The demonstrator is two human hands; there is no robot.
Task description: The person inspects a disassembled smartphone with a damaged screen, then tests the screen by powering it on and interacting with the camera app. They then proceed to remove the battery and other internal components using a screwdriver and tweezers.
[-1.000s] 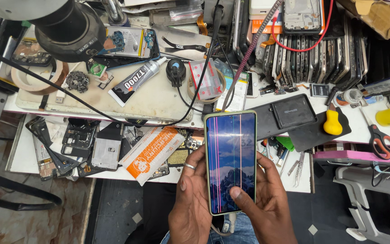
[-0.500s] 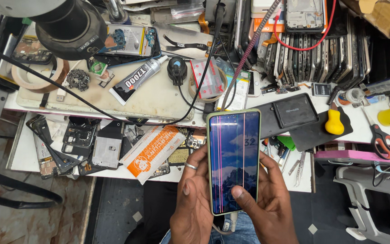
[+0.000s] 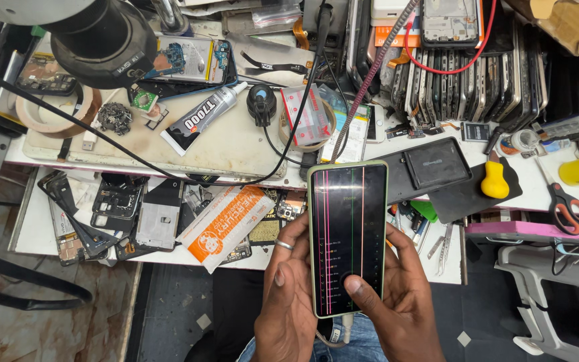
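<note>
I hold a smartphone (image 3: 347,234) upright in both hands over my lap, below the workbench edge. Its dark screen shows pink, green and white vertical lines and a faint list. My left hand (image 3: 289,302), with a ring on one finger, grips the phone's left side from behind. My right hand (image 3: 400,302) holds the right side, its thumb pressing on the lower screen. A white cable (image 3: 346,328) hangs from the phone's bottom.
The cluttered workbench (image 3: 249,144) carries a glue tube (image 3: 202,119), tape rolls (image 3: 48,114), opened phones (image 3: 122,214), an orange-and-white packet (image 3: 226,224), a black mat (image 3: 430,167), a yellow tool (image 3: 495,182), red-handled scissors (image 3: 567,208) and a rack of phones (image 3: 484,74). A microscope head (image 3: 95,33) hangs at top left.
The phone's screen went from a blue picture to a dark screen with a list. My right thumb stays pressed on the lower screen; both hands hold steady.
</note>
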